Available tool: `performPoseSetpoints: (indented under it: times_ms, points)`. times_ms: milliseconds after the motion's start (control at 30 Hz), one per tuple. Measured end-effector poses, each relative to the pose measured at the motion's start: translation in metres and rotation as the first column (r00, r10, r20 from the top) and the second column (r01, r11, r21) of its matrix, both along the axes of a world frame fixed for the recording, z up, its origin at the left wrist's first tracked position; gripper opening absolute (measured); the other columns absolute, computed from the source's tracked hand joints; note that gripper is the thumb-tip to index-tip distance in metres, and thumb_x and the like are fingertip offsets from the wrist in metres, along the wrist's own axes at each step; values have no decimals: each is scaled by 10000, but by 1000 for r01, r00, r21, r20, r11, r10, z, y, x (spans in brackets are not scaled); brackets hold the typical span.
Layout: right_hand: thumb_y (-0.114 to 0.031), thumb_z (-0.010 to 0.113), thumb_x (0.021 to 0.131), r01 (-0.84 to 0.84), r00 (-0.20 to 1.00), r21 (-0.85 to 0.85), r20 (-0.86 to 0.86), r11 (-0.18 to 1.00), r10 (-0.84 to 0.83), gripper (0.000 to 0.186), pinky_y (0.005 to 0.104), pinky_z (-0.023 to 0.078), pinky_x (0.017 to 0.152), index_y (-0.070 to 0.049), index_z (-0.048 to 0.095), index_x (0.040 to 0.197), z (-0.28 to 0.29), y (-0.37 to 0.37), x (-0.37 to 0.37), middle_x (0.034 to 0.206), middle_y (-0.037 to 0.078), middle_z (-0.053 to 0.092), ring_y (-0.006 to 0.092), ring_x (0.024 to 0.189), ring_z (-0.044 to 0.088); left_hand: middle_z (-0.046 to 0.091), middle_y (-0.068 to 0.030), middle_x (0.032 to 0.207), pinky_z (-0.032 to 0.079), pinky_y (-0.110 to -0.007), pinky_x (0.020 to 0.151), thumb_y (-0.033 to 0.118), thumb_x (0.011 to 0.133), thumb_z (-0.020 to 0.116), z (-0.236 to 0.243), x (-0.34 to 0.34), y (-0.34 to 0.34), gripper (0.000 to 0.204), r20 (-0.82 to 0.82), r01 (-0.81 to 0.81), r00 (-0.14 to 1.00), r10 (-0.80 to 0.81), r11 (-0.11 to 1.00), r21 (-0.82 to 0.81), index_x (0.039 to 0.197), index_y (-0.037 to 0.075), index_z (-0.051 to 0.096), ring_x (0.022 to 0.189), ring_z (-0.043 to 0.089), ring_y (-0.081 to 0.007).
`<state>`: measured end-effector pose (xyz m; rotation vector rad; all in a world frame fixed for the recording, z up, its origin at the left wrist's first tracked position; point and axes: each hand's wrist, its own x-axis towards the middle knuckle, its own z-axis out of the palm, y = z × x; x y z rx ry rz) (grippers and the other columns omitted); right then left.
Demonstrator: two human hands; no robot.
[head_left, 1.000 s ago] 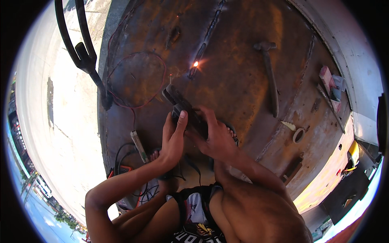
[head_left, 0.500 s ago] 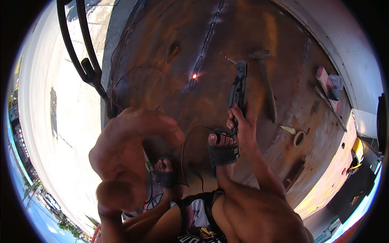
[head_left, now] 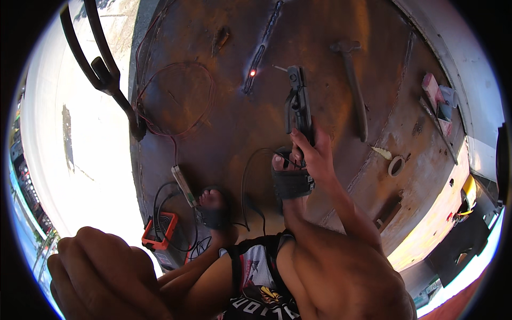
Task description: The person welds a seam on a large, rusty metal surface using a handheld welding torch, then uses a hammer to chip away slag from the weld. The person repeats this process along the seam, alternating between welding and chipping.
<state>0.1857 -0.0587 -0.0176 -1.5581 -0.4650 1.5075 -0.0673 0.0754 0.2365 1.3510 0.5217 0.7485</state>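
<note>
My right hand (head_left: 316,152) is wrapped round the handle of a black welding electrode holder (head_left: 300,101), its thumb lying along the grip. A short electrode stub (head_left: 279,68) sticks out of the jaws toward the left. Just beyond that tip, apart from it, a spot glows orange (head_left: 253,73) at the near end of a dark weld bead (head_left: 261,53) on the rusty steel plate (head_left: 229,117). Close to the camera at the lower left, my left hand (head_left: 101,272) is closed with curled fingers. Whatever it may hold is hidden.
A hammer (head_left: 352,90) lies right of the holder. Farther right are a pink box (head_left: 431,88) and a tape roll (head_left: 396,166). A black forked bar (head_left: 109,82) stands at the left. An orange-fronted machine (head_left: 160,232) with cables sits beside my left foot (head_left: 213,205).
My left hand has swung down to the lower left from over the plate, uncovering the orange-fronted machine. The electrode holder has shifted slightly left. The glowing spot looks a little dimmer.
</note>
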Motion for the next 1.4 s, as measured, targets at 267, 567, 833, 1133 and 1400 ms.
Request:
performPoseSetpoints:
  times_ms: [267, 567, 833, 1133, 1400]
  points:
    - [-155, 658, 960, -454, 885, 91, 159, 886, 437, 556, 337, 496, 733, 68, 416, 1409, 25, -3, -30, 856, 115, 582, 191, 796, 618, 492, -42, 534, 508, -325, 637, 562, 1077, 382, -118, -5, 3, 670, 195, 191, 978, -71, 682, -706, 866, -15, 651, 550, 566, -184]
    - [-240, 697, 937, -662, 737, 321, 442, 677, 512, 891, 489, 500, 930, 42, 148, 1580, 19, -29, -84, 1296, 309, 528, 477, 1109, 599, 648, -22, 1037, 502, -263, 722, 408, 1039, 613, -168, 9, -84, 418, -609, -432, 780, -144, 580, -690, 1256, 50, 596, 926, 583, -63]
    - [-332, 711, 940, -686, 241, -84, 911, 723, 335, 635, 474, 468, 992, -28, 476, 1445, 10, 8, 34, 1230, 166, 627, 367, 1135, 598, 647, -31, 1044, 510, -348, 915, 291, 1046, 621, -138, -24, -96, 276, -701, -676, 713, 20, 284, -680, 1249, 112, 569, 960, 638, -143]
    - [-304, 606, 1014, -285, 27, -362, 923, 888, 385, 437, 526, 521, 853, 21, 519, 1294, -64, -1, 158, 1128, 258, 631, 449, 1016, 645, 610, -56, 1181, 476, -480, 994, 345, 1093, 497, -20, -73, -113, 394, -890, -890, 456, 25, -17, -456, 1445, 172, 460, 1141, 592, -201]
    - [-476, 518, 1058, 73, 874, -84, 486, 994, -23, 473, 308, 408, 484, -15, 536, 1166, -20, 18, 104, 812, 86, 546, 149, 568, 522, 632, -77, 1174, 456, -486, 1012, 328, 1093, 484, -22, -84, -106, 415, -889, -897, 434, 149, -18, -441, 1474, 167, 448, 1186, 591, -239]
